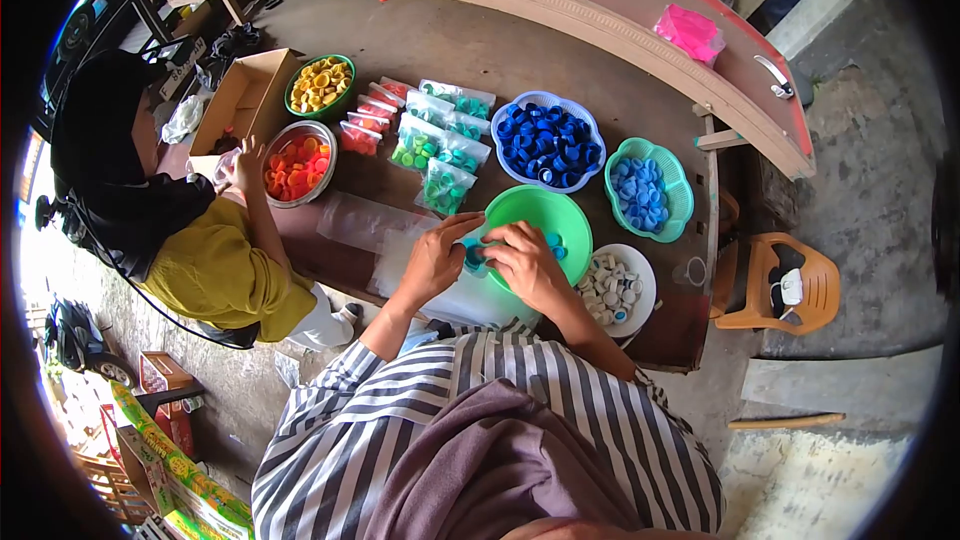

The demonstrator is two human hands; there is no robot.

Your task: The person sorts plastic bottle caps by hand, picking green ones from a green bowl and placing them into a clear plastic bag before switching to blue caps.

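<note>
A round green bowl (545,215) sits upright on the table's near edge, just beside a white bowl. A few teal bottle caps (553,245) lie inside it against the near wall. More teal caps (473,258) sit bunched at its near-left rim, partly hidden, on a clear plastic bag (470,300) lying flat beneath.

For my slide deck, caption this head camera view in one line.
Both hands gather teal caps at a green bowl among sorted bottle caps.
</note>
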